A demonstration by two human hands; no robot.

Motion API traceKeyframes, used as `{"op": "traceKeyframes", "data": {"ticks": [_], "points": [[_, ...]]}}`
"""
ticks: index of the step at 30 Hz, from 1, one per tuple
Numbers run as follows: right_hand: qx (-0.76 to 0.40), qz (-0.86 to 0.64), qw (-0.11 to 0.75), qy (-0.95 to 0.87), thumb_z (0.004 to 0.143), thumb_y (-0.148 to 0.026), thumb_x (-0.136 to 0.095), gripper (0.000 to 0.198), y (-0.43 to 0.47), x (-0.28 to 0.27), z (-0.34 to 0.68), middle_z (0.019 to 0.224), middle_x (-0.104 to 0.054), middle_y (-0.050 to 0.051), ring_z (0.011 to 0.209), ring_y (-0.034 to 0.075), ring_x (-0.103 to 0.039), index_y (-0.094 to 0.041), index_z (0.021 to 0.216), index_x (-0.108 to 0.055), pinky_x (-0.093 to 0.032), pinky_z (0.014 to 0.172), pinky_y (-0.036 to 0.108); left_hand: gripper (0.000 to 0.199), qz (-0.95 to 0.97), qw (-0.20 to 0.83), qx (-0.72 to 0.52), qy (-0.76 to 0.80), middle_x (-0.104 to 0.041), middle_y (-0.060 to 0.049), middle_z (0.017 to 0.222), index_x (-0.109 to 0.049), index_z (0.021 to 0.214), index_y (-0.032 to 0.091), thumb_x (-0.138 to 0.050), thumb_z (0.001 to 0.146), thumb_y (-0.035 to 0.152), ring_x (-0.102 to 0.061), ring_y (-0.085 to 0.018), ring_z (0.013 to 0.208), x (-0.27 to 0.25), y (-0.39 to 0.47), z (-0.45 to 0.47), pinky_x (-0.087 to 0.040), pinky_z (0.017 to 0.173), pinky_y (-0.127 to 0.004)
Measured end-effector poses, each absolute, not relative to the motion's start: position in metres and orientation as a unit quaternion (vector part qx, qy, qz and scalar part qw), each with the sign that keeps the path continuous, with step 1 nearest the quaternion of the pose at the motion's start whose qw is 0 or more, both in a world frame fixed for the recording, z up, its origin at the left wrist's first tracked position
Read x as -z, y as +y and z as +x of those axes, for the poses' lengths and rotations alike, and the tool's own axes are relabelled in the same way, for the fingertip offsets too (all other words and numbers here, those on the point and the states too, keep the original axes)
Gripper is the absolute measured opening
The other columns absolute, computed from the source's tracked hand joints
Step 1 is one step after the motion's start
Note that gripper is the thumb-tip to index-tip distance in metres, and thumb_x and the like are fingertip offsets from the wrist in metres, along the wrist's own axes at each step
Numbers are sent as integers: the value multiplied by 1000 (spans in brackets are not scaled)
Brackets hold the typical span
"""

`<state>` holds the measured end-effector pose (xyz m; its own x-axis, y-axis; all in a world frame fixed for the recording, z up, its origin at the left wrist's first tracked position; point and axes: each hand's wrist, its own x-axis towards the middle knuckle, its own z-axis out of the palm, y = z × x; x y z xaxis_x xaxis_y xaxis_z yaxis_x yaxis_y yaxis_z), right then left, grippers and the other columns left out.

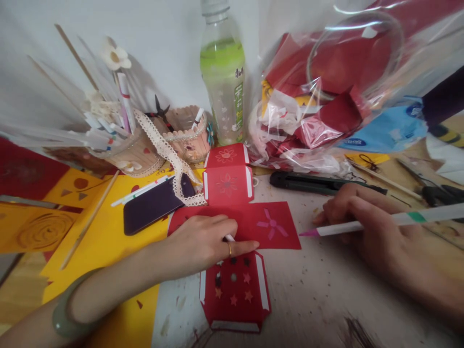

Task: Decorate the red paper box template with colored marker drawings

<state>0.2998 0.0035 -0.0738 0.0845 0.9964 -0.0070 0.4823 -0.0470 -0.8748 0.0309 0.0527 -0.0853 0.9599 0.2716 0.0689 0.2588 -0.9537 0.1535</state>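
Observation:
My left hand lies on a red paper box template, index finger stretched along it and the other fingers curled round a small white cylindrical piece, mostly hidden. In my right hand is a white marker with a green band, its magenta tip just right of the template's right flap. On that flap is a pink pinwheel-like flower. Flower outlines mark the upper panels; small star cut-outs and dark spots mark the lower panel. White strips line several flap edges.
Behind the template stand a green drink bottle and two decorated holders with pens. A plastic bag of red scraps sits right, above a black utility knife. A dark phone and lace lie left; scissors far right.

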Motion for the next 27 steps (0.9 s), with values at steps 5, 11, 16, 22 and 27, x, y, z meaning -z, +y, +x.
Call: {"op": "traceKeyframes", "data": {"ticks": [5, 11, 16, 22, 27], "points": [[-312, -646, 342, -607, 86, -52, -42, 38, 3, 62, 297, 51, -53, 1, 46, 15, -47, -24, 61, -53, -35, 41, 27, 34, 988, 54, -52, 133, -50, 1, 75, -40, 128, 26, -28, 98, 15, -44, -14, 63, 85, 51, 32, -30, 53, -26], [-339, -634, 322, -616, 80, -38, -58, 22, -2, 70, 289, 60, -54, -1, 54, 15, -48, -24, 66, -49, -37, 45, 25, 34, 988, 9, -47, 149, -50, 2, 73, -42, 126, 25, -36, 95, 13, -44, -14, 63, 86, 46, 34, -28, 50, -25], [-365, -609, 301, -636, 82, -41, -54, 26, -4, 73, 288, 63, -56, 0, 57, 17, -52, -24, 64, -44, -41, 47, 27, 32, 986, 19, -77, 147, -49, 2, 71, -42, 126, 25, -30, 97, 17, -42, -14, 60, 91, 45, 33, -27, 47, -25], [-378, -578, 280, -667, 85, -38, -51, 25, -3, 75, 289, 62, -56, -1, 55, 16, -52, -24, 65, -45, -43, 48, 28, 32, 982, 44, -99, 154, -49, 2, 69, -44, 124, 26, -25, 99, 20, -42, -14, 58, 93, 46, 35, -24, 46, -26], [-365, -580, 290, -668, 85, -36, -52, 25, -4, 84, 288, 61, -56, -1, 55, 15, -52, -24, 64, -45, -41, 49, 27, 27, 978, 32, -124, 162, -48, 3, 66, -47, 119, 26, -31, 99, 20, -41, -13, 55, 98, 44, 36, -23, 44, -26]]}}
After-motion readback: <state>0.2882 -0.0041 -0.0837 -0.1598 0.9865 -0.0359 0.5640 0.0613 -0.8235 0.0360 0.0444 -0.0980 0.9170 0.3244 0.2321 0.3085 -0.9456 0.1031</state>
